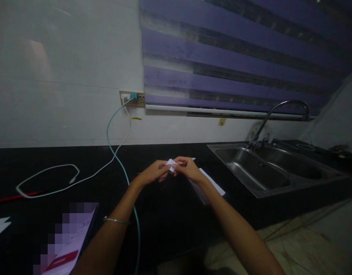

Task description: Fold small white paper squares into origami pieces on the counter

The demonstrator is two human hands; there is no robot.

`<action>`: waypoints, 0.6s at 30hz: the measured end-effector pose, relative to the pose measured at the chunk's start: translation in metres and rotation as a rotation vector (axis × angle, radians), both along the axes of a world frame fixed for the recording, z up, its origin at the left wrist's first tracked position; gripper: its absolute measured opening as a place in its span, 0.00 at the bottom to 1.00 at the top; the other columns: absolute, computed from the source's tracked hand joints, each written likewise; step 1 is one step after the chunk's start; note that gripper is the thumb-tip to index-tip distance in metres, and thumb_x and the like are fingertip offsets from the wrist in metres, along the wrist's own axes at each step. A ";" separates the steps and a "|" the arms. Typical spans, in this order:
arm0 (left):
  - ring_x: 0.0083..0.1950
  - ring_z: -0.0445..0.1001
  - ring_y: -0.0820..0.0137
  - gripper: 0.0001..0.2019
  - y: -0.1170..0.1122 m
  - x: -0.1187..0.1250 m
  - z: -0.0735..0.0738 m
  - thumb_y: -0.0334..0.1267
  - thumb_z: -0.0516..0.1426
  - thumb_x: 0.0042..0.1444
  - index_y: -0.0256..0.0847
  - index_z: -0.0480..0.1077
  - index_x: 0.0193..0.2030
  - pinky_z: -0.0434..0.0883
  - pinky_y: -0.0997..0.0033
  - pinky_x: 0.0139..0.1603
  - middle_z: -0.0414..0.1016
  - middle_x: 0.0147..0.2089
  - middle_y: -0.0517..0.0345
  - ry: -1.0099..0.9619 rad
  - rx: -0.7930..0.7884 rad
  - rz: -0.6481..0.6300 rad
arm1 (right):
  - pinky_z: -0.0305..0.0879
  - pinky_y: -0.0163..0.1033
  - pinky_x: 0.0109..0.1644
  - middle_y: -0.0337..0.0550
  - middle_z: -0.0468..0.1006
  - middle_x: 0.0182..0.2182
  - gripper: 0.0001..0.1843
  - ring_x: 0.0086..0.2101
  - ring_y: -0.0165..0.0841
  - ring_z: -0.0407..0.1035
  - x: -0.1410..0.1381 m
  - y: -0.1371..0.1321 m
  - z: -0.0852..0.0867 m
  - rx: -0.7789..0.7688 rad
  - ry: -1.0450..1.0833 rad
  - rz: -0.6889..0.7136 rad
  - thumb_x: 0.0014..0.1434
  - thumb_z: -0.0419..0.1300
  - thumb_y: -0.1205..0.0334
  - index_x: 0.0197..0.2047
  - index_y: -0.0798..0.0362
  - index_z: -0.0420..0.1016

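A small piece of folded white paper [171, 164] is held between both hands above the dark countertop. My left hand [155, 172] pinches its left side, fingers closed. From the right, my right hand [188, 168] grips the same paper with thumb and curled fingers. Fingertips cover part of the paper, so its full shape is hidden. Beneath and beyond my right forearm lies a white sheet of paper [212, 182], partly covered by the arm. A bracelet circles my left wrist.
A double steel sink [250, 168] with a curved faucet [279, 107] is at the right. Left of my hands, a teal cable [108, 133] and a white cable [91, 177] run from the wall outlet [140, 100]. A red pen-like object [13, 197] and a partly pixelated purple item [75, 236] lie at the left.
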State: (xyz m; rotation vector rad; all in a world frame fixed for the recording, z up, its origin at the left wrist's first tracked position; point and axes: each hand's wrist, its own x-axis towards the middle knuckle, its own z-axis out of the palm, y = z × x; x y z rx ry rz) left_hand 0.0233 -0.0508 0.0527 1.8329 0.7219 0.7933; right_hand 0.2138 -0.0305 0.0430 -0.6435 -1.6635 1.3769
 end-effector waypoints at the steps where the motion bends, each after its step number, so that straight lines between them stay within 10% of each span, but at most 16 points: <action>1: 0.18 0.55 0.78 0.21 -0.001 0.001 0.000 0.52 0.50 0.61 0.35 0.71 0.38 0.56 0.77 0.20 0.58 0.19 0.66 0.013 0.004 0.023 | 0.68 0.35 0.31 0.42 0.77 0.28 0.17 0.25 0.28 0.70 0.000 0.000 0.001 -0.001 0.001 -0.016 0.49 0.68 0.53 0.37 0.57 0.75; 18: 0.22 0.59 0.76 0.21 -0.006 0.004 0.002 0.53 0.54 0.56 0.34 0.73 0.31 0.55 0.77 0.21 0.64 0.21 0.61 0.117 0.114 0.227 | 0.64 0.33 0.30 0.42 0.76 0.26 0.15 0.26 0.30 0.69 0.003 0.005 -0.001 0.159 -0.114 -0.166 0.51 0.65 0.52 0.31 0.57 0.78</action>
